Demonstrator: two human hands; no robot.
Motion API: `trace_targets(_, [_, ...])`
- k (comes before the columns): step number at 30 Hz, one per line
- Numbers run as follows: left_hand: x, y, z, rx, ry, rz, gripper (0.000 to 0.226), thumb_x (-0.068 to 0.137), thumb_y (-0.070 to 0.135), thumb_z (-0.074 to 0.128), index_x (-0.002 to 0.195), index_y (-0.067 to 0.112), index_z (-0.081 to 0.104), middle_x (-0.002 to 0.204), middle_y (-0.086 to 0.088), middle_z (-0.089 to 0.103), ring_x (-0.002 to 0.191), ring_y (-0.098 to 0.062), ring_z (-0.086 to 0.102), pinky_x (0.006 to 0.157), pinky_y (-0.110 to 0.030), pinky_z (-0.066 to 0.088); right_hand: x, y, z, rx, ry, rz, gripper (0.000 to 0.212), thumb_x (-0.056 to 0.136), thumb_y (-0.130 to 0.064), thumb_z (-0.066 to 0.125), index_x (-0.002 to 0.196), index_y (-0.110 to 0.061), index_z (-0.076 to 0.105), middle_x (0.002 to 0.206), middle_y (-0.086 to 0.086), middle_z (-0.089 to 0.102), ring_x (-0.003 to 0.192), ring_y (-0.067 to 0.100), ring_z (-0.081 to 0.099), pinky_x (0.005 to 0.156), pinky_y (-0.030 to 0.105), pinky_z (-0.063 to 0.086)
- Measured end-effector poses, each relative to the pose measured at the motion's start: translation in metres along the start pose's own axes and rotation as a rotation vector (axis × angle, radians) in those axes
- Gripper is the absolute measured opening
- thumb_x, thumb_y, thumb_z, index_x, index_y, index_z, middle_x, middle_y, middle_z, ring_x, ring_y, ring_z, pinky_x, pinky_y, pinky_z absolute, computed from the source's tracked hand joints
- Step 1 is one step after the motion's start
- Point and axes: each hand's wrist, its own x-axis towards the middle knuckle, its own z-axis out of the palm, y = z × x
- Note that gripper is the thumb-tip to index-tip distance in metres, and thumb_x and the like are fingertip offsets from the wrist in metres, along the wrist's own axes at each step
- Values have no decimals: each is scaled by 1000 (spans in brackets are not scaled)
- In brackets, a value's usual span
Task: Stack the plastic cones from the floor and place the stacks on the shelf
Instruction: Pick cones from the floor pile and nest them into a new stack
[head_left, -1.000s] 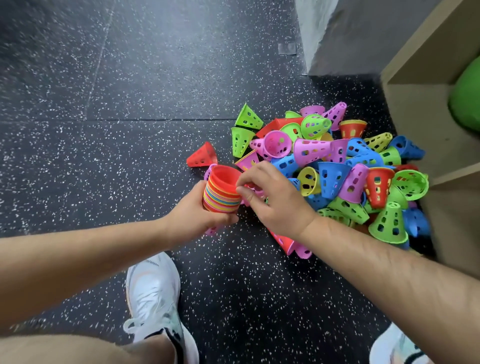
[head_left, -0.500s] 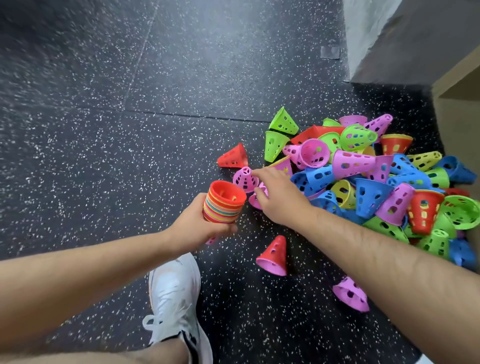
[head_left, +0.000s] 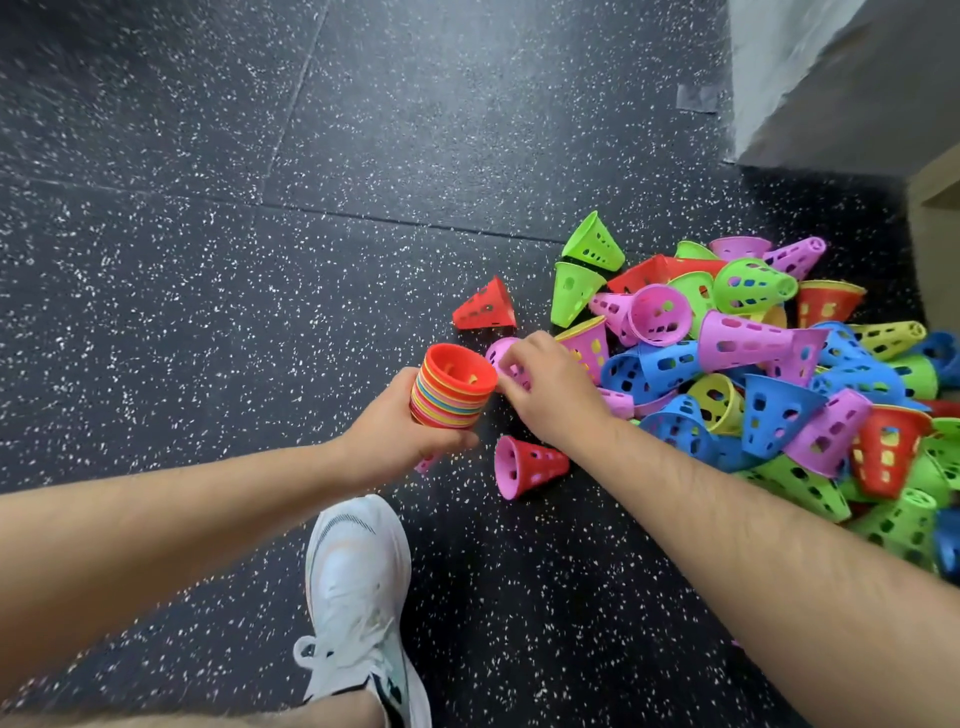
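The cones (head_left: 748, 338) in the heap, the stack (head_left: 451, 395) and the pink cone (head_left: 500, 351) are all showing smooth, hard plastic with a soft sheen. The floor (head_left: 208, 286) is looking like matt black rubber, grainy and flecked with white. The shoe (head_left: 358, 587) is showing white woven cloth with laces, and the shelf (head_left: 941, 265) is showing pale, matt, wood-like board.

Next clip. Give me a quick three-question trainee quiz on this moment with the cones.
1. Multiple choice: the top of the stack is A blue, B red, C green.
2. True or false: no hand touches the stack.
3. Fill in: the right hand pinches a ____ cone beside the stack's rim.
Key: 1 B; 2 false, the left hand holds it; 3 pink.
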Motion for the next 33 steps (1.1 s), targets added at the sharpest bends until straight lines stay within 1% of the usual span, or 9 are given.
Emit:
trace_targets(4, [0,0,-1,4,18,-15,61,72,5,92,114,12,48,69,-8,63,56,-23,57,56,-37,48,-3,-3,7,-23,-53,18,18,92,-31,67,93,-13,63,102,4,48,95,25,54,86,38,45])
trace_targets(7, [-1,-1,-2,8,8,-27,58,74,3,90,114,11,48,66,-7,62,55,-22,54,55,-35,46,-4,-7,8,-28,-82,95,38,91,-27,69,123,-15,51,117,5,43,100,26,55,93,42,46])
trace_targets(10, [-2,-5,-5,-13,-7,-29,58,74,1,89,114,12,48,75,-15,61,60,-23,53,56,-38,45,-1,-9,8,-178,-117,100,64,87,-40,73,142,-30,43,122,2,41,113,23,43,101,39,41])
trace_targets(12, [-3,-7,-5,-28,-8,-36,57,73,0,90,111,13,49,77,-19,60,62,-25,52,58,-40,43,0,-8,9,-242,-163,82,42,91,-42,68,130,-31,57,118,0,45,113,22,41,102,39,39])
trace_targets(15, [-4,-11,-8,-58,3,-48,65,65,6,93,112,12,48,74,-15,60,60,-25,51,57,-39,42,-1,-5,11,-84,-165,99,18,99,-33,58,107,-20,69,110,1,50,109,23,47,92,36,42])
trace_targets(20, [-1,-11,-14,-3,12,-40,60,72,2,91,113,9,49,78,-14,63,58,-23,54,54,-35,46,6,-2,-3,82,107,40,15,100,-23,56,102,-12,66,107,7,52,103,28,50,90,36,44])
trace_targets(22, [2,-5,-15,17,8,-24,53,73,0,89,109,8,51,77,-14,62,61,-22,55,56,-35,46,8,-7,-15,142,155,6,15,100,-22,55,106,-13,66,108,4,52,102,25,52,90,37,45])
trace_targets(26, [10,5,-18,30,36,-13,66,65,14,95,113,10,51,82,-11,68,60,-21,59,56,-35,49,6,-19,-33,242,257,-67,15,101,-22,55,106,-13,66,115,2,51,108,19,51,94,30,44])
trace_targets(33, [27,7,-21,82,35,17,70,58,24,94,112,18,50,81,-8,68,57,-17,59,56,-37,49,9,-24,-38,329,315,0,18,102,-27,54,107,-17,68,131,8,53,129,16,46,104,19,32])
